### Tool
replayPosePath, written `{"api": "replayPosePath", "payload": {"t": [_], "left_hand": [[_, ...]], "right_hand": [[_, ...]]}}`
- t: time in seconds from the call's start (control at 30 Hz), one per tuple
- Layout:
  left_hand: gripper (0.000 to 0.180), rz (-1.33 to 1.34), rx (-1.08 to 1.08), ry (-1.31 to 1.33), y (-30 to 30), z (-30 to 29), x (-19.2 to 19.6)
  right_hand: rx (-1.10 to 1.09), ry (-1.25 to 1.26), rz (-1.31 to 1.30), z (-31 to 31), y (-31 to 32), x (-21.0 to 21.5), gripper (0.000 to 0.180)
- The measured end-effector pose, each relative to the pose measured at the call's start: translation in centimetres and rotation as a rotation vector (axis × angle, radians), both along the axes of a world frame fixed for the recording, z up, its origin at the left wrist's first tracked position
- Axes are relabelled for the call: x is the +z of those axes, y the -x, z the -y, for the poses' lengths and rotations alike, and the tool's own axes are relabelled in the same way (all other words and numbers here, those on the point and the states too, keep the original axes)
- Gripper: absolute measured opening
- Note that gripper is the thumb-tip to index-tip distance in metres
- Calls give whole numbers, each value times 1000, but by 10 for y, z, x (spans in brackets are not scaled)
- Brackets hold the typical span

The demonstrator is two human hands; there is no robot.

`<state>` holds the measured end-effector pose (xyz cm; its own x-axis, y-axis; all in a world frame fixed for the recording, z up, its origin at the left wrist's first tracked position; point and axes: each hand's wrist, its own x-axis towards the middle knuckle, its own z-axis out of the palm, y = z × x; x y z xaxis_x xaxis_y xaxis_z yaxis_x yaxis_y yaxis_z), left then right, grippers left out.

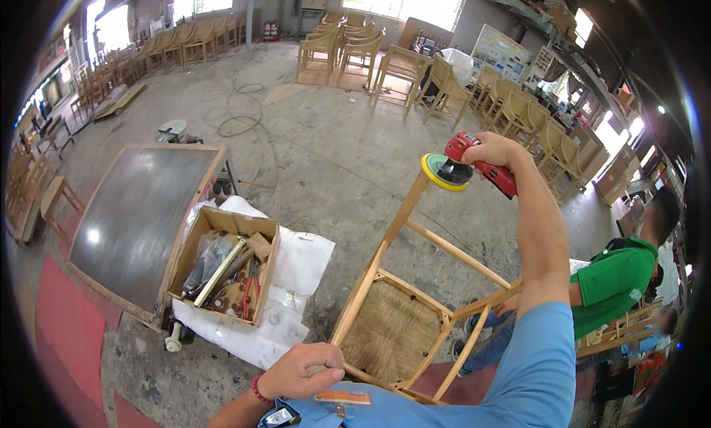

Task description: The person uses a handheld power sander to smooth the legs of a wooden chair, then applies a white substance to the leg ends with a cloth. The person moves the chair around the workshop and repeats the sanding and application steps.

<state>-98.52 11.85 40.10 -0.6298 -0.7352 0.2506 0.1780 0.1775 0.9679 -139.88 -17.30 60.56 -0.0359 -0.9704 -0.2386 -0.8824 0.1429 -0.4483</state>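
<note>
Right arm (544, 232) up and extended, right hand (498, 150) clamped; left hand (300, 370) low and loosely curled.
Right: elbow bent, forearm near vertical with a slight lean to the left, upper arm in a light-blue sleeve (537, 354). Hand turned inward at the top of the reach, well above the left one, fingers wrapped in a firm grip. Left: forearm (235, 413) comes in at the lower edge, slants up to the right. Wrist (265, 389) close to the torso, back of hand up, fingers bent under and pointing right. Underside hidden, can't tell contact there. Hands well apart.
</note>
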Motion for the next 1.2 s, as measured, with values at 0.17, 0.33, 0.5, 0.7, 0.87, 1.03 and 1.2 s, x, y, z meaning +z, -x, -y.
{"api": "replayPosePath", "payload": {"t": [0.17, 0.33, 0.5, 0.7, 0.87, 1.03, 1.2], "left_hand": [[19, -12, -17, -1, -1, 2, 0], [18, -27, -10, 6, 1, 2, 2], [18, -47, 8, -19, 2, 0, 2], [17, -62, -17, -13, -1, 0, -1], [16, -51, 6, -35, -1, 0, 0], [14, -46, 2, -7, -1, 1, 0], [15, -41, 16, 10, 5, 5, 1]], "right_hand": [[-61, 150, -289, 8, 9, 13, 55], [29, 59, -16, 4, 7, 11, 56], [76, 53, -142, 11, -3, 7, 58], [-4, 71, -71, 12, -3, 14, 62], [-18, -23, -108, 0, 0, 8, 62], [-150, 47, -174, -59, 49, 32, 58], [-310, 118, -25, -171, 129, 71, 55]]}}
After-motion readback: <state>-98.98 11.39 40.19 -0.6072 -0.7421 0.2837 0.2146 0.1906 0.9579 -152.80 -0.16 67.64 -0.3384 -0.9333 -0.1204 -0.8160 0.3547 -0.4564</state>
